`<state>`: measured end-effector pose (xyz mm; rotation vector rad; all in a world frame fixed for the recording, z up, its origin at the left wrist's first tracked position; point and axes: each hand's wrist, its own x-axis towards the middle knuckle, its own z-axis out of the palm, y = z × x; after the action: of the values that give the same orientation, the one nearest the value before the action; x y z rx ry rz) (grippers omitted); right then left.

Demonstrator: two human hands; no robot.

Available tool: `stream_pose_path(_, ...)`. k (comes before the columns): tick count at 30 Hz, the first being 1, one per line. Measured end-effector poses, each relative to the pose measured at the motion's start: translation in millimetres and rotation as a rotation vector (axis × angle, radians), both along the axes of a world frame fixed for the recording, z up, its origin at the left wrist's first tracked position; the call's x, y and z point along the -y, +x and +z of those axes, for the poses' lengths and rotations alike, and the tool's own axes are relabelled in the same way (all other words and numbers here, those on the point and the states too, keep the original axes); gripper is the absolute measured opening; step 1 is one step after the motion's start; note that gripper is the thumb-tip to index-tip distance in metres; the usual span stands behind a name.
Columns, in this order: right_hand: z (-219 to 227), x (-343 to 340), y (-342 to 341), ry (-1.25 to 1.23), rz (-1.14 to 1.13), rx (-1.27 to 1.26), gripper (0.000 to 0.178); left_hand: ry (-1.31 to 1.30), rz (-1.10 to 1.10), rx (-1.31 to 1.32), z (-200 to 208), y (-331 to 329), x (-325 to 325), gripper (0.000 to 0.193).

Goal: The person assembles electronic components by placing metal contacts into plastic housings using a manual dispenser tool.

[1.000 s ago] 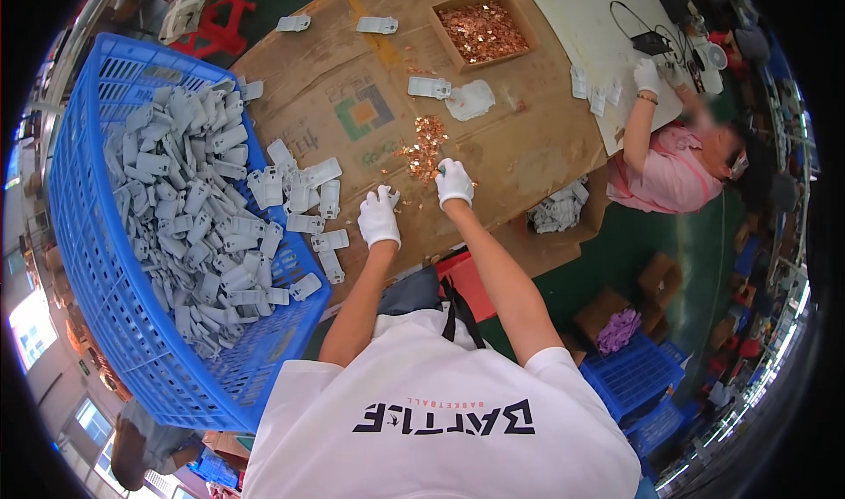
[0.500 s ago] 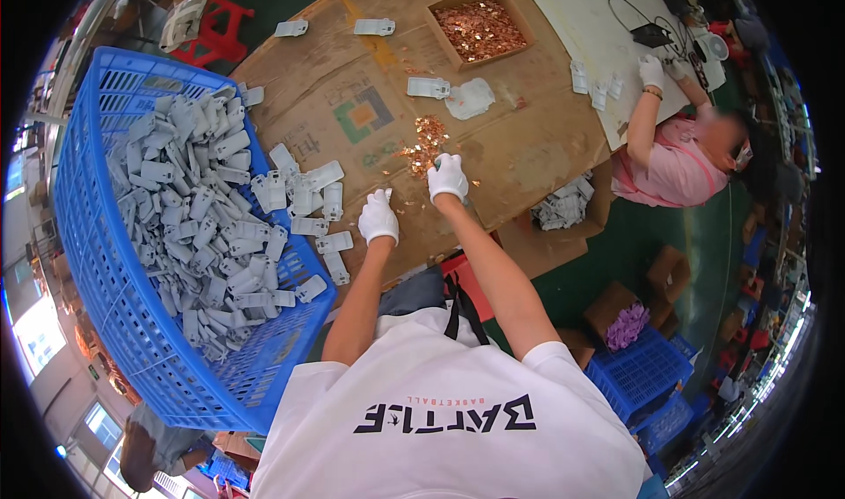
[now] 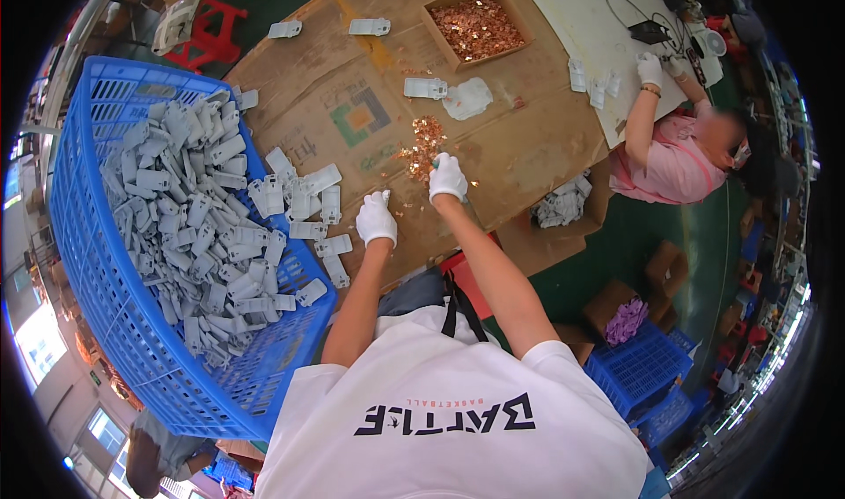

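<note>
My left hand (image 3: 377, 219), in a white glove, is closed over the near edge of the cardboard-covered table (image 3: 370, 68). Its fingertips pinch together, and whatever they hold is too small to make out. To its right, my gloved right hand (image 3: 447, 179) is also closed, at the near end of a loose pile of small copper-coloured metal pieces (image 3: 426, 143). A dark greenish bit shows at its fingers, too small to name. Several light grey plastic parts (image 3: 319, 179) lie in a loose heap to the left of my left hand.
A large blue crate (image 3: 132, 297) full of grey plastic parts stands at left. Farther back sit a cardboard box (image 3: 478, 28) of copper pieces, a grey part (image 3: 425, 88) and a whitish flat patch (image 3: 468, 99). A co-worker in pink (image 3: 673, 160) works at right.
The view has shifted slightly. Both hands stay in nearly the same places, still closed, and the copper pile and grey parts look unchanged.
</note>
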<state>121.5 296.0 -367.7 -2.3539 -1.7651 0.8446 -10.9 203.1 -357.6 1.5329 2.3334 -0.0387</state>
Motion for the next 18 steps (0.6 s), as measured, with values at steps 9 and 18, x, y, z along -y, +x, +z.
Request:
stream_pose_path(9,-10,9,22,0.153,-0.007,-0.197,0.017,0.009,-0.006,0.033,0,0,-2,0.009)
stream_pose_path(18,-4,7,13,0.274,0.027,-0.210,0.019,0.004,-0.009,0.066,2,-3,-2,0.010)
